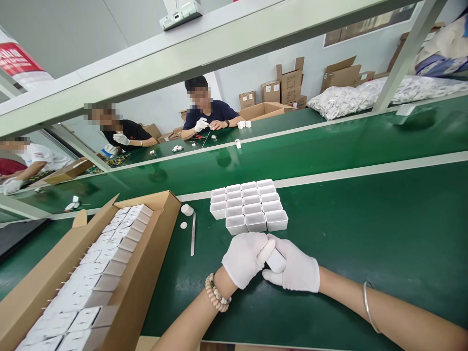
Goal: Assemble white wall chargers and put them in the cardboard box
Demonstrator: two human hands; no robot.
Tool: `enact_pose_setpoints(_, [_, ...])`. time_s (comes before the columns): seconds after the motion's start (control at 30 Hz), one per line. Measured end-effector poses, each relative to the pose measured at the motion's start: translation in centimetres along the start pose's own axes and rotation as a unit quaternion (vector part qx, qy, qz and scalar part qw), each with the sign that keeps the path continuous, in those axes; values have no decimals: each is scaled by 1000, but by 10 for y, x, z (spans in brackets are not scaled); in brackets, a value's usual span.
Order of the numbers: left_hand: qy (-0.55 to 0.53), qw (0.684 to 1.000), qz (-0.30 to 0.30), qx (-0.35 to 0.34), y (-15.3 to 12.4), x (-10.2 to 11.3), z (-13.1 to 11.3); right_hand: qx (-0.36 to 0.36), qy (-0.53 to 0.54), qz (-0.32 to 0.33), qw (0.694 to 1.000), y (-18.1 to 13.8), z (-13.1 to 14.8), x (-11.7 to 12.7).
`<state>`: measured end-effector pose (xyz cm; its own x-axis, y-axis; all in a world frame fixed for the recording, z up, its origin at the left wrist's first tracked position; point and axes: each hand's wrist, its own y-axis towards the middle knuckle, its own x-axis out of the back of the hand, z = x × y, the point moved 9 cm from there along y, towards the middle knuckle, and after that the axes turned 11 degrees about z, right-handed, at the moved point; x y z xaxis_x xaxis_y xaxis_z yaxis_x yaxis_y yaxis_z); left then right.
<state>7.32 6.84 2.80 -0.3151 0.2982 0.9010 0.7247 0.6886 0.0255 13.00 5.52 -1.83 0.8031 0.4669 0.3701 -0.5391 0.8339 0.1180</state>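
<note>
My left hand (244,257) and my right hand (300,267), both in white gloves, meet over the green bench. Between them they grip a small white plastic casing (277,261), partly covered by the fingers. The left thumb presses on its near side, while the right fingers wrap round its far side. Just beyond my hands stand several open-topped white plastic boxes (277,220) in tight rows, their openings facing up. To the left lie metal tweezers (193,235), a white roll-like piece (187,210) and a small white disc (184,225).
A long cardboard box (161,243) on the left holds rows of white casings (98,268). A pale rail (365,170) edges the bench. Across a green conveyor belt (292,146), co-workers handle small parts. A bag of white parts (347,101) lies at the far right.
</note>
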Motion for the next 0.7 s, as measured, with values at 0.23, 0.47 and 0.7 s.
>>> enact_pose_setpoints(0.23, [7, 998, 60, 0, 4, -4, -1, 21, 26, 3, 999, 0, 3, 0])
enact_pose_setpoints(0.47, [24, 997, 41, 57, 0, -13, 20, 21, 4, 22, 1000, -1, 6, -4])
enact_pose_setpoints(0.7, [-92, 994, 41, 40, -4, -14, 26, 24, -12, 16, 1000, -2, 6, -6])
